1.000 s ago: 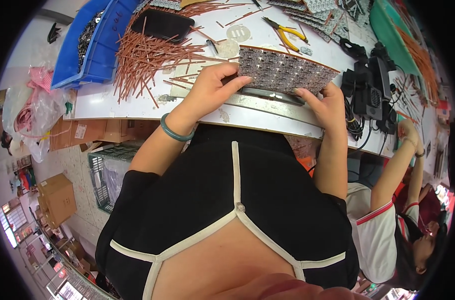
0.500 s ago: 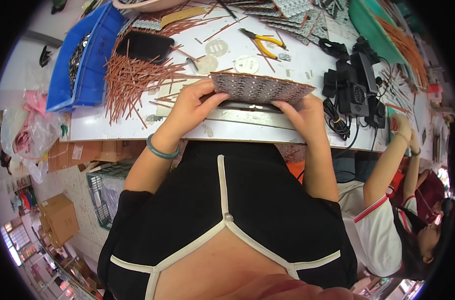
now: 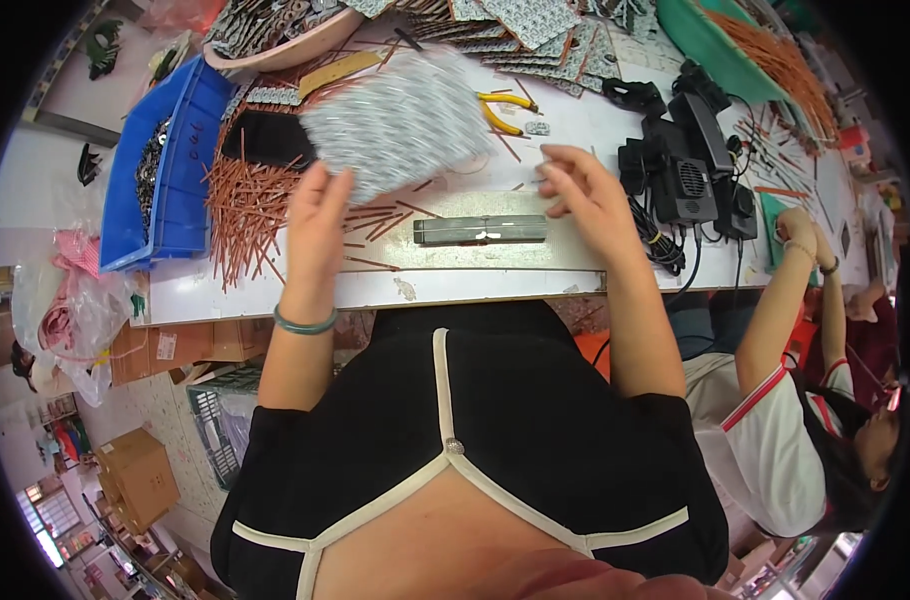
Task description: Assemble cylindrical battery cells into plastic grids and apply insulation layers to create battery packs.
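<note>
A grey-silver sheet with rows of small raised shapes (image 3: 400, 125), smeared by motion, is tilted above the worktable. My left hand (image 3: 317, 225) has its thumb and fingers closed at the sheet's near left corner. Apart from the sheet, my right hand (image 3: 595, 205) hovers over the table's right part, fingers spread and curved, holding nothing. Between my hands a dark grey metal bar (image 3: 480, 230) lies on a flat metal plate (image 3: 565, 250) along the near edge. Partly behind the sheet are yellow-handled pliers (image 3: 508, 110) and a black tray (image 3: 265, 137).
Thin reddish-brown strips (image 3: 240, 220) are heaped at left, beside a blue bin (image 3: 180, 170) of small metal parts. Similar patterned sheets (image 3: 535, 30) are stacked at the back. Black adapters with cables (image 3: 680, 170) stand at right, near a green basin (image 3: 710, 45) and a co-worker's hand (image 3: 797, 228).
The sheet has gone from between both hands to the far left, its silver face now showing. My right hand has let go of it. The metal bar is now uncovered.
</note>
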Demonstrator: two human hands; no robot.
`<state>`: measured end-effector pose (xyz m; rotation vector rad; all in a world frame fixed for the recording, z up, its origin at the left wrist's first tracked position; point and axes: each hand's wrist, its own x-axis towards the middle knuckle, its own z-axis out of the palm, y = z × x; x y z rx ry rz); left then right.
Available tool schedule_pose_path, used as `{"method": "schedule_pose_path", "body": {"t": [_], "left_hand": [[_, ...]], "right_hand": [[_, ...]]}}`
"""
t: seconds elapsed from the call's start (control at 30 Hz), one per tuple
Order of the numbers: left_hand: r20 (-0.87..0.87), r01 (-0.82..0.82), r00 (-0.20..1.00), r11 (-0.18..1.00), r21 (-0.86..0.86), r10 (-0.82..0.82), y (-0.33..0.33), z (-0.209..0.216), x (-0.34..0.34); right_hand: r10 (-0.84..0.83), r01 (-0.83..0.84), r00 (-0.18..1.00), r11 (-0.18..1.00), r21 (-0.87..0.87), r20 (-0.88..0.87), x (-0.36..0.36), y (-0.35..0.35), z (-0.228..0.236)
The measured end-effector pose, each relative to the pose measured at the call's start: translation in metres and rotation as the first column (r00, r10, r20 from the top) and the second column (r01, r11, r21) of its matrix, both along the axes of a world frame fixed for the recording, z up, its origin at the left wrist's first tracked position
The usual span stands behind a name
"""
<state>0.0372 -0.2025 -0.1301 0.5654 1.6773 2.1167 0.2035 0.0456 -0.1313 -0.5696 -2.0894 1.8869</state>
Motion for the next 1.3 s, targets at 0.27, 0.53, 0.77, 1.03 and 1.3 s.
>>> {"method": "schedule_pose_path", "body": {"t": [0.27, 0.53, 0.77, 1.03, 1.3], "left_hand": [[0.003, -0.12, 0.993, 0.991, 0.052, 0.12, -0.039, -0.012, -0.011], [-0.232, -0.031, 0.973, 0.983, -0.183, -0.012, -0.05, -0.026, -0.003], [-0.143, -0.044, 0.989, 0.998, -0.054, 0.035, -0.054, -0.022, 0.0], [-0.13, -0.027, 0.991, 0.999, -0.032, 0.023, -0.052, -0.02, -0.007], [-0.245, -0.026, 0.97, 0.992, -0.126, -0.005, -0.054, -0.066, -0.016]], "right_hand": [[-0.24, -0.304, 0.894, 0.299, 0.905, 0.379, -0.065, 0.038, 0.01], [-0.397, -0.067, 0.897, 0.313, 0.947, 0.195, -0.134, 0.15, 0.031], [-0.433, -0.127, 0.832, 0.458, 0.88, 0.346, -0.148, 0.176, 0.032], [-0.334, -0.463, 0.716, 0.431, 0.775, 0.613, -0.166, 0.225, 0.03], [-0.323, -0.398, 0.872, -0.034, 0.917, 0.367, -0.146, 0.311, -0.051]]}}
